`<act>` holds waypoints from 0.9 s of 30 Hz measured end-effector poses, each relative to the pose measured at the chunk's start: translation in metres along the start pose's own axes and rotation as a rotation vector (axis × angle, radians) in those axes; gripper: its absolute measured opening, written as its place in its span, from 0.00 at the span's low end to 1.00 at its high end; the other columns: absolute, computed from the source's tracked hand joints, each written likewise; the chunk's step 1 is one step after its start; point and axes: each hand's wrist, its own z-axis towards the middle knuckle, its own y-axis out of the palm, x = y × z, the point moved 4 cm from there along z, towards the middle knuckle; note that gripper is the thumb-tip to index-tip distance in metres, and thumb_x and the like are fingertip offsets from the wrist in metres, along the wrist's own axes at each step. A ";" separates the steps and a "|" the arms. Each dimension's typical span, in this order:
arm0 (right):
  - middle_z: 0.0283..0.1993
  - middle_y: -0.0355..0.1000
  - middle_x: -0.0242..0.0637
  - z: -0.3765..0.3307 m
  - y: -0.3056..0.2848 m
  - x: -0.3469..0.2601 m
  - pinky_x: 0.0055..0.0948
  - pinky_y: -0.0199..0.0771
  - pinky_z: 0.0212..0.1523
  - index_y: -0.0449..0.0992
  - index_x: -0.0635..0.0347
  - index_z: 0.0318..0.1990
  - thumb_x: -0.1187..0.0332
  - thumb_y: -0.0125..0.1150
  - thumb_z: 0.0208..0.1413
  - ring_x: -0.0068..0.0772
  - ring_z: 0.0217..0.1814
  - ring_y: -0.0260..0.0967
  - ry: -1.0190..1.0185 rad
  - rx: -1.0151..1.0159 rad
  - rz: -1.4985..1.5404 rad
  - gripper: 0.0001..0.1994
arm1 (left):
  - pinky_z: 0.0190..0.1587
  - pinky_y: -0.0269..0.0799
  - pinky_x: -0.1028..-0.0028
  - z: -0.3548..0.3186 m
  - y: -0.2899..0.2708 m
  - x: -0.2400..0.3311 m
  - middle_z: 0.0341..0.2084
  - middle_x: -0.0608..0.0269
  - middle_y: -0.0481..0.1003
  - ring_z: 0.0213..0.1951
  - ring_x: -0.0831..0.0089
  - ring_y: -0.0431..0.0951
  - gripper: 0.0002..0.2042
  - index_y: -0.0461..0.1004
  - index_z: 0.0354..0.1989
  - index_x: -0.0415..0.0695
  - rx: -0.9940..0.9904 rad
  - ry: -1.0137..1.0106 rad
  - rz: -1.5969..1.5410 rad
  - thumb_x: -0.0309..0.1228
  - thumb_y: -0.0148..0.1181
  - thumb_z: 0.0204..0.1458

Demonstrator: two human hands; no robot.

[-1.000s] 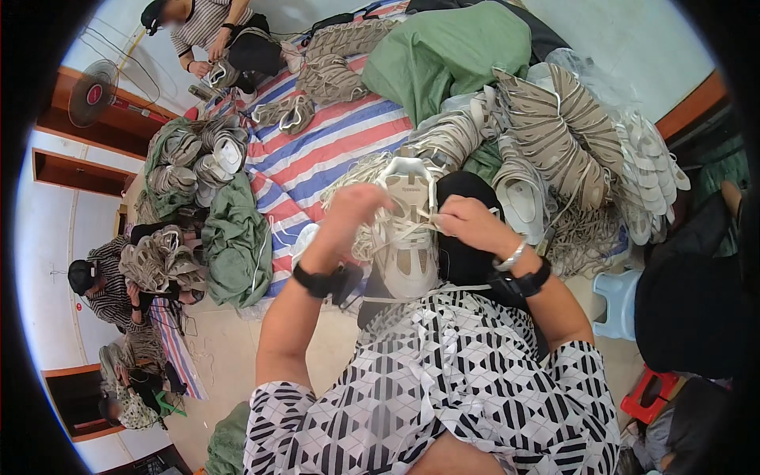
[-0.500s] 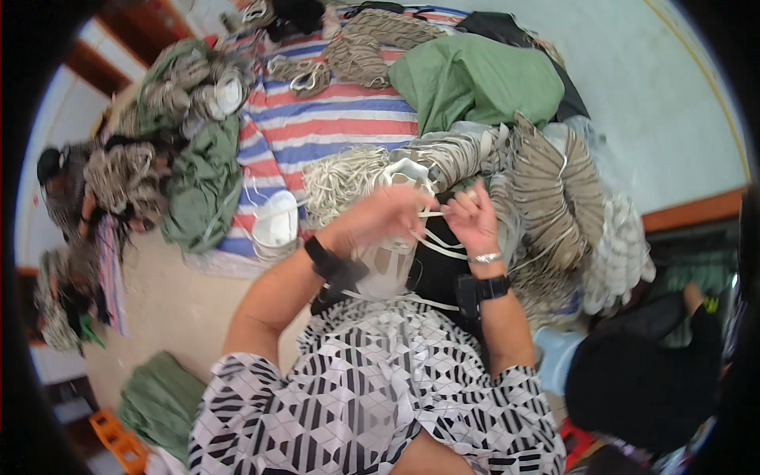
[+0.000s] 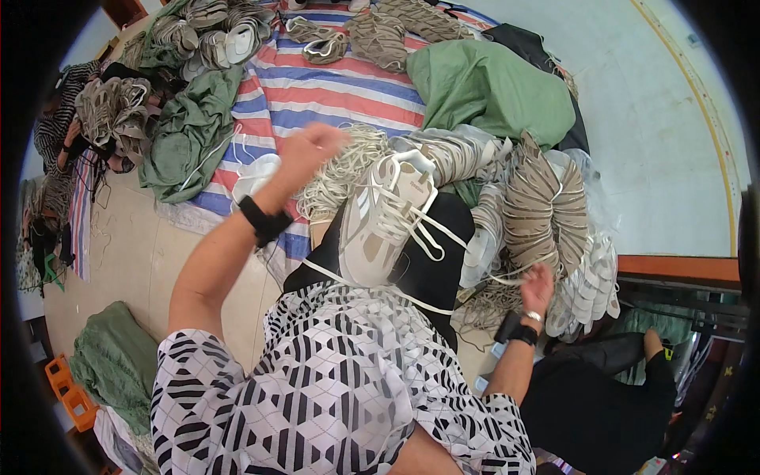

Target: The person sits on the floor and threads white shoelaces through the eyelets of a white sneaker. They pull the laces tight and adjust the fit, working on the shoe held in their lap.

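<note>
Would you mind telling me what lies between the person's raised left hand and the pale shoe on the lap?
In the head view, a heap of white laces lies between the left hand and the shoe.

The one view comes from the camera on my head, looking steeply down at my lap, close over the beige laced sneaker [image 3: 385,218] there (edges bend fisheye-fashion), with the striped woven mat [image 3: 317,87] spreading ahead.

Matt mesh-fabric shoe [image 3: 385,218] with woven cloth laces [image 3: 431,237] on a striped plastic-weave mat [image 3: 332,87].
</note>
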 end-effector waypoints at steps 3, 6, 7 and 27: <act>0.33 0.74 0.31 -0.012 0.120 0.054 0.18 0.59 0.27 0.76 0.63 0.42 0.68 0.60 0.57 0.15 0.24 0.58 0.030 -0.064 -0.404 0.09 | 0.42 0.71 0.67 -0.043 0.061 0.074 0.35 0.59 0.71 0.40 0.61 0.72 0.15 0.76 0.42 0.48 -0.321 0.571 0.418 0.24 0.62 0.43; 0.33 0.75 0.33 -0.034 0.216 0.087 0.20 0.64 0.29 0.79 0.65 0.38 0.71 0.61 0.55 0.15 0.28 0.64 -0.123 -0.260 -0.884 0.07 | 0.40 0.72 0.65 -0.054 0.073 0.070 0.33 0.59 0.71 0.39 0.59 0.73 0.16 0.73 0.42 0.48 -0.369 0.597 0.614 0.26 0.65 0.42; 0.32 0.75 0.33 -0.039 0.238 0.095 0.21 0.65 0.30 0.79 0.64 0.38 0.72 0.61 0.54 0.18 0.28 0.66 -0.315 -0.359 -1.042 0.07 | 0.39 0.72 0.65 -0.057 0.075 0.064 0.33 0.60 0.71 0.38 0.60 0.74 0.16 0.72 0.42 0.48 -0.357 0.604 0.641 0.27 0.66 0.43; 0.34 0.76 0.33 -0.028 0.283 0.147 0.17 0.59 0.18 0.77 0.66 0.44 0.70 0.60 0.57 0.13 0.20 0.61 0.063 -0.484 -0.462 0.10 | 0.24 0.69 0.72 -0.075 0.086 0.034 0.22 0.63 0.71 0.22 0.68 0.73 0.08 0.73 0.35 0.45 0.154 0.558 0.486 0.25 0.64 0.46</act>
